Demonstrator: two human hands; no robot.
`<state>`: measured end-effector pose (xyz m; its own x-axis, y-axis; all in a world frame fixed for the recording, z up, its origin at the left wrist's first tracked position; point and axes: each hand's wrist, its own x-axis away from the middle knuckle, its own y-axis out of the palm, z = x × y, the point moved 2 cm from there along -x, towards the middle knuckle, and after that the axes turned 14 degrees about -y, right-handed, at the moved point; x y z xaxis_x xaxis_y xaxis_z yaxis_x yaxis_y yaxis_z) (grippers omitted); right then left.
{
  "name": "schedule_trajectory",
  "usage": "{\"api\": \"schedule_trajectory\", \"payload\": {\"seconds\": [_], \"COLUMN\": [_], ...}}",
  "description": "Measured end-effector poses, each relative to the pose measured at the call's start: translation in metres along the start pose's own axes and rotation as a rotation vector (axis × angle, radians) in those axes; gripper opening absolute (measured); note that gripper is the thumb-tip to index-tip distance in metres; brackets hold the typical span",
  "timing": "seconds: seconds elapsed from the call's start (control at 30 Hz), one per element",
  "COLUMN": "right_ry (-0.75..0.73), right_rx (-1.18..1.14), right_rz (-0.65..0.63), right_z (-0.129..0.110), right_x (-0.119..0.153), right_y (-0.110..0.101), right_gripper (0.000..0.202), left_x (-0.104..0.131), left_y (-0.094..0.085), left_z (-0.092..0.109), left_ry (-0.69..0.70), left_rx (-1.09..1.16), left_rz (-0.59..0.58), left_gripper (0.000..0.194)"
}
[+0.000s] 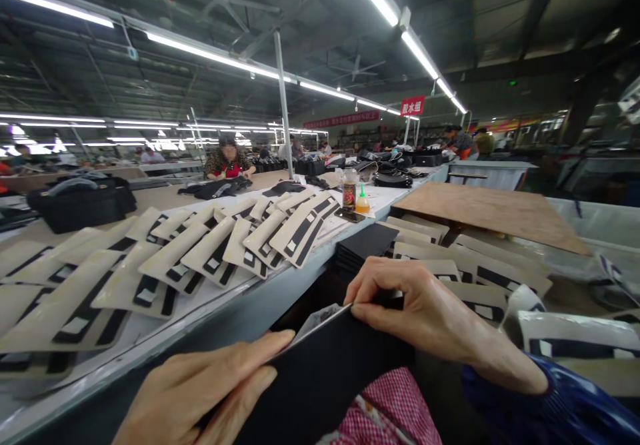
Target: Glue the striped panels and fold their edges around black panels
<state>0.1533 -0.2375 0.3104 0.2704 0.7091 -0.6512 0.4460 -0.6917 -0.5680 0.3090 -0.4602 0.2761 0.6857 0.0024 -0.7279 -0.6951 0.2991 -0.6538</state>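
Observation:
A black flat panel (330, 365) with a pale edge is held in front of me over my lap. My left hand (200, 385) pinches its left end between thumb and fingers. At the upper right of the same edge, my right hand (400, 295) grips it with thumb and bent fingers. Behind the edge a bit of clear or whitish film (317, 318) shows. Past the panel, a row of overlapping beige panels (170, 252) with black strips and white patches lies on the white-topped table (270, 285). The panel's lower part is hidden.
To the right lie more beige panels (505, 265), beside a brown board (490, 208). A stack of black sheets (365, 242) sits at the table edge. A jar (349, 195) and a green-tipped glue bottle (363, 203) stand on the table. A co-worker (229, 160) sits across.

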Motion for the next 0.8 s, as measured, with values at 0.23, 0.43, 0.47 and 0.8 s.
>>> {"api": "schedule_trajectory", "payload": {"seconds": [0.23,0.43,0.47,0.8], "right_ry": [-0.002,-0.022,-0.031,-0.022], "right_rx": [-0.02,-0.056,-0.056,-0.081], "right_rz": [-0.024,-0.04,-0.039,-0.073], "right_z": [-0.004,-0.01,-0.011,-0.015], "right_x": [-0.003,-0.006,-0.007,-0.01], "right_y": [-0.004,-0.007,-0.007,-0.011], "right_gripper": [0.02,0.021,0.021,0.02], "left_x": [-0.004,0.0,-0.001,0.015], "left_y": [-0.002,-0.004,-0.004,-0.004], "left_z": [0.001,-0.008,-0.008,-0.019], "left_ry": [0.125,0.078,0.086,0.129], "left_rx": [0.074,0.1,0.112,0.11], "left_rz": [-0.048,0.0,-0.025,0.061], "left_gripper": [0.023,0.025,0.026,0.046]}}
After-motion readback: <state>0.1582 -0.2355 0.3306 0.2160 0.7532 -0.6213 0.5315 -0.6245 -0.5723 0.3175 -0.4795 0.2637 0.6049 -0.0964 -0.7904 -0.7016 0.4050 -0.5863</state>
